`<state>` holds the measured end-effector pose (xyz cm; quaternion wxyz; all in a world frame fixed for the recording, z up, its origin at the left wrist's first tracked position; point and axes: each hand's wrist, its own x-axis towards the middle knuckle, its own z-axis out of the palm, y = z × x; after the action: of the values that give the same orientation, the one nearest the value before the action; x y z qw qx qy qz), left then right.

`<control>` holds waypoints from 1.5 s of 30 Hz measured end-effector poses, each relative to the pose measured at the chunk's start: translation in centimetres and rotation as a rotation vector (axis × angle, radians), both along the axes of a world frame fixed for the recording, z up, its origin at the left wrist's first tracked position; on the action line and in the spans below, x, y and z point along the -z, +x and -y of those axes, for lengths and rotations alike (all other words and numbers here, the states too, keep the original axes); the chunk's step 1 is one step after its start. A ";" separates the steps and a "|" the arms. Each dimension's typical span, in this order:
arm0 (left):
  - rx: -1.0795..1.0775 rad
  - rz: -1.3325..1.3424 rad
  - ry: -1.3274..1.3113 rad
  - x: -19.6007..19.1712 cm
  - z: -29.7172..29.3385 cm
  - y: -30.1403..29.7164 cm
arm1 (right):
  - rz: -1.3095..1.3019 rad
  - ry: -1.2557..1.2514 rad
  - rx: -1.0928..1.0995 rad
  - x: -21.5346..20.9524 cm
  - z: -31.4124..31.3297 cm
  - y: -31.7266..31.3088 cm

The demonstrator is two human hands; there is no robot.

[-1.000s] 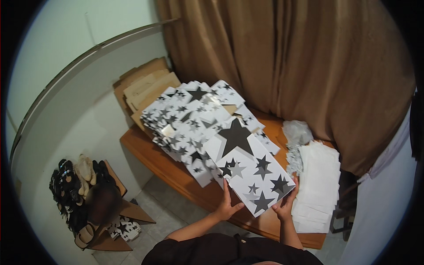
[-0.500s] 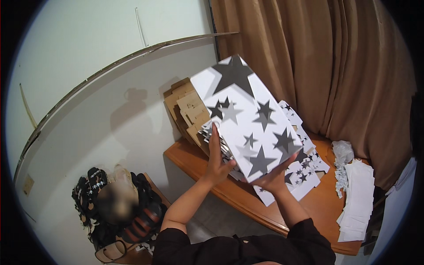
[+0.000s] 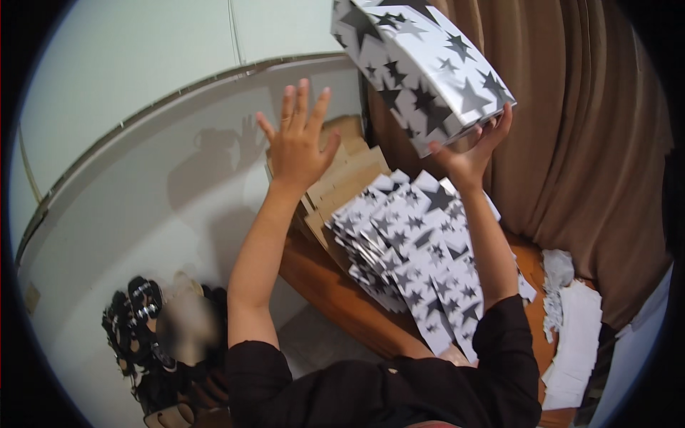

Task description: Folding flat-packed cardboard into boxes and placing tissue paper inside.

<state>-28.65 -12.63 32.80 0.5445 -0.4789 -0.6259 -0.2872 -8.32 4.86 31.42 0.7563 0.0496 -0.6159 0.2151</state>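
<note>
A white box with black and grey stars is held up at the top, tilted, in front of the curtain. My right hand grips its lower end, thumb on one side and fingers on the other. My left hand is raised to the left of the box, fingers spread, touching nothing. Below both hands lies a stack of flat star-printed cardboard pieces, fanned out on the wooden table. Behind and left of it lean flat brown cardboard pieces.
At the table's right end lie a stack of white paper sheets and a crumpled clear plastic bag. Black sandals are piled at lower left. A brown curtain hangs behind the wooden table; a white wall stands left.
The box has risen up and away from me, showing its side. My left hand has let go of it and lifted with fingers spread; my right hand still holds it.
</note>
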 end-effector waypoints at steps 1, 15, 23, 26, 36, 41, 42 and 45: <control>-0.010 -0.023 0.010 -0.3 0.4 -1.9 | -0.035 -0.003 -0.141 -1.2 -0.9 -0.9; -0.457 -0.266 0.121 -2.2 -2.9 -17.2 | -0.134 -0.253 0.065 -9.6 -13.8 -11.4; -0.311 -0.413 0.150 -1.4 -10.7 -21.6 | 0.025 -0.240 0.251 -12.1 -18.7 -15.7; -0.254 -0.389 0.194 -1.0 -12.3 -23.5 | 0.043 -0.201 0.318 -12.7 -21.9 -18.1; 0.012 -0.387 0.283 -0.5 -17.5 -26.0 | 0.303 -0.265 0.400 -12.3 -23.4 -28.1; 0.075 -0.418 0.243 1.8 -19.1 -26.1 | 0.366 -0.366 0.327 -12.1 -23.3 -30.5; 0.071 -0.441 0.238 2.2 -19.3 -26.1 | 0.426 -0.417 0.362 -12.0 -23.3 -30.9; 0.040 -0.483 0.196 2.6 -19.0 -25.5 | 0.566 -0.462 0.363 -12.3 -22.9 -31.7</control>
<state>-54.14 6.38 30.18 0.7161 -0.4909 -0.4373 -0.2343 -40.06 27.80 43.68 0.5739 -0.2924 -0.7339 0.2158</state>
